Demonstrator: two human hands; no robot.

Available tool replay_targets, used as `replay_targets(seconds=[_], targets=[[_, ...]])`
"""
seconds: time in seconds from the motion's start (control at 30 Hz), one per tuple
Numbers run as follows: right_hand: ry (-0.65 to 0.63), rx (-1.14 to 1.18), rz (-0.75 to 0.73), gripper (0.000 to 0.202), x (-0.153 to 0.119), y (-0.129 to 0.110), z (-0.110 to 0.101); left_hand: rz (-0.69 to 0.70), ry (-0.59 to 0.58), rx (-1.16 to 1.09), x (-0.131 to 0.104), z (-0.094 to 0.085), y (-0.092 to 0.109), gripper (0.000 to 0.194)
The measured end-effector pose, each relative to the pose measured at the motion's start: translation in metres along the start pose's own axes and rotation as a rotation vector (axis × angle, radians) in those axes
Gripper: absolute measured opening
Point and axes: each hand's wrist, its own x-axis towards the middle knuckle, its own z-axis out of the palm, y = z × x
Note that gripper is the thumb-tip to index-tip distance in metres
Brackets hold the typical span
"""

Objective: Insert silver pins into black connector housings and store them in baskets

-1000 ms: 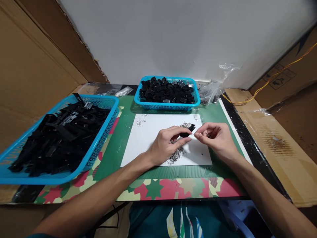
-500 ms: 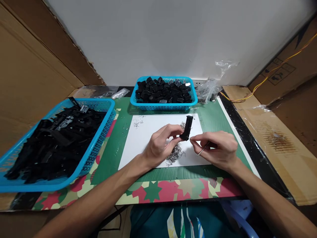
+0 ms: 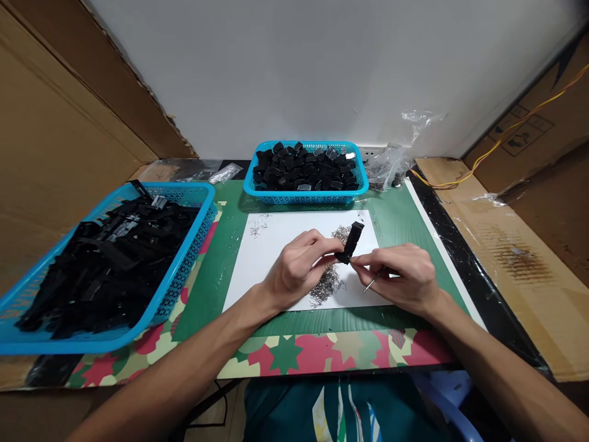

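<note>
My left hand (image 3: 299,267) pinches the lower end of a long black plastic part (image 3: 354,238), which stands up tilted above the paper. My right hand (image 3: 405,273) is closed around a thin metal rod (image 3: 373,280), its tip pointing down and left out of the fingers. The right thumb and forefinger meet at the base of the black part; anything tiny between them is too small to name. Below the hands, a pile of small metal springs or wire pieces (image 3: 326,287) lies on a white sheet (image 3: 271,245), partly covered by the left hand.
A blue basket (image 3: 184,261) of long black parts stands at the left. Another blue basket (image 3: 306,197) at the back holds small black pieces. Beside it are a clear plastic bag (image 3: 389,166) and a yellow wire (image 3: 488,153). Cardboard (image 3: 519,270) lies at the right.
The black part has turned and tipped slightly to the right, and its top is a little lower. My right fingers stay at its base. The rod has shifted slightly.
</note>
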Motion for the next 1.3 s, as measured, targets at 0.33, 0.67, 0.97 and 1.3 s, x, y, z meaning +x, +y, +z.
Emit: replay_targets(seconds=[0.33,0.67,0.97,1.3], targets=[[-0.16,0.205,0.146,0.016,-0.0001,0.0031,-0.0036,0.008,-0.06,-0.039,-0.0012,-0.0039,-0.0007,0.025],[-0.05,0.038,0.06,0.015,0.0,-0.0006,-0.0062,-0.04,0.012,-0.032,0.0002,-0.0022,0.0012,0.022],[-0.007,-0.084,-0.073,0.014,-0.0003,0.0004,-0.0016,0.094,-0.001,0.186,0.0025,-0.0051,0.0017,0.024],[0.033,-0.167,-0.172,0.018,-0.0015,0.0046,0.0031,0.154,0.02,0.271,0.0063,-0.0065,0.0039,0.021]])
